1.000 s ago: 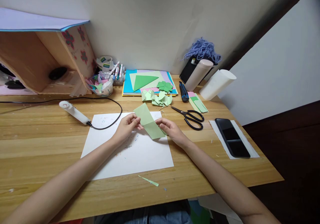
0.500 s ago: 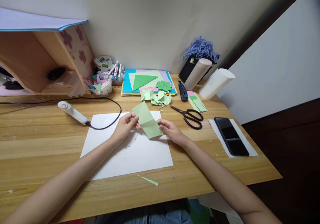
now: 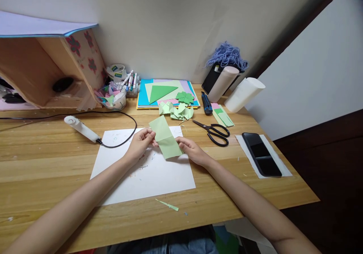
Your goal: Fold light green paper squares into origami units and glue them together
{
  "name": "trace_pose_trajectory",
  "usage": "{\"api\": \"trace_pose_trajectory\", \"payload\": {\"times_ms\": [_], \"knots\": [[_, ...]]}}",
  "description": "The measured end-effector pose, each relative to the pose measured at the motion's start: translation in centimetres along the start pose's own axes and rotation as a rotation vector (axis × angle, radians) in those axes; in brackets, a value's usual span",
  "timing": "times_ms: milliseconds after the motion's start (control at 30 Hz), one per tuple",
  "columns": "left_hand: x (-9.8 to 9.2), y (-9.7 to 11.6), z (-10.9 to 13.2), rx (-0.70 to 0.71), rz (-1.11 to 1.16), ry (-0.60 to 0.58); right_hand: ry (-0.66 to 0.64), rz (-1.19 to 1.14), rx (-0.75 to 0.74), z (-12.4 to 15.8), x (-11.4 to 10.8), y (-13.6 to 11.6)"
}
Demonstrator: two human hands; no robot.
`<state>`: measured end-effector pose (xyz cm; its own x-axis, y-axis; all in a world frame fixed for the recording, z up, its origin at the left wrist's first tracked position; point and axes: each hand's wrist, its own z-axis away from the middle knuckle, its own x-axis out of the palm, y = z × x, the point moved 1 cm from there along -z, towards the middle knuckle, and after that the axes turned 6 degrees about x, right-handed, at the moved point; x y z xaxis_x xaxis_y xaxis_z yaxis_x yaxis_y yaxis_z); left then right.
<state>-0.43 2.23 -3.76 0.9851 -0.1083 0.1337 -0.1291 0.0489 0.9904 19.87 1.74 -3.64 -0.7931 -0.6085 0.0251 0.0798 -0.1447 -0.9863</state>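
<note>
A light green sheet of paper (image 3: 166,138) with a crease across its middle is held up between both hands. My left hand (image 3: 142,142) pinches its left edge, thumb in front. At the lower right edge, my right hand (image 3: 191,149) grips the same sheet, with some fingers hidden behind it. Beneath lies a large white sheet (image 3: 153,182) with specks and marks on it. Just beyond the hands are folded light green paper pieces (image 3: 177,111) and a darker green paper flower (image 3: 185,97). Black-handled scissors (image 3: 214,131) rest to the right.
A phone (image 3: 261,154) lies on white paper at the right. A white corded tool (image 3: 82,128) sits left, its cable curving near the white sheet. Along the back stand a tub of scraps (image 3: 113,98), stacked coloured paper (image 3: 144,95), a utility knife (image 3: 207,103) and a white roll (image 3: 244,95).
Both hands keep their hold on the light green paper, which has tilted very slightly. The whole view has shifted a few pixels; nothing else has visibly moved.
</note>
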Motion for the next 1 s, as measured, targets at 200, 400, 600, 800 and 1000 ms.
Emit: {"api": "trace_pose_trajectory", "payload": {"times_ms": [200, 400, 600, 800, 1000], "knots": [[-0.07, -0.13, -0.06, -0.002, -0.009, 0.014, 0.051, -0.022, 0.019, -0.05, 0.2, 0.1], [0.04, 0.06, -0.03, 0.0, -0.001, 0.018, 0.022, -0.014, 0.001, -0.08, 0.35, 0.34], [-0.01, 0.07, -0.06, -0.001, -0.01, 0.024, 0.004, -0.041, 0.008, -0.02, 0.45, 0.03], [-0.18, -0.12, -0.12, 0.006, 0.005, 0.045, -0.015, -0.091, 0.004, 0.03, 0.51, 0.19], [-0.31, -0.41, -0.18, 0.04, 0.038, 0.088, 0.002, -0.103, -0.005, 0.0, 0.4, 0.4]]}}
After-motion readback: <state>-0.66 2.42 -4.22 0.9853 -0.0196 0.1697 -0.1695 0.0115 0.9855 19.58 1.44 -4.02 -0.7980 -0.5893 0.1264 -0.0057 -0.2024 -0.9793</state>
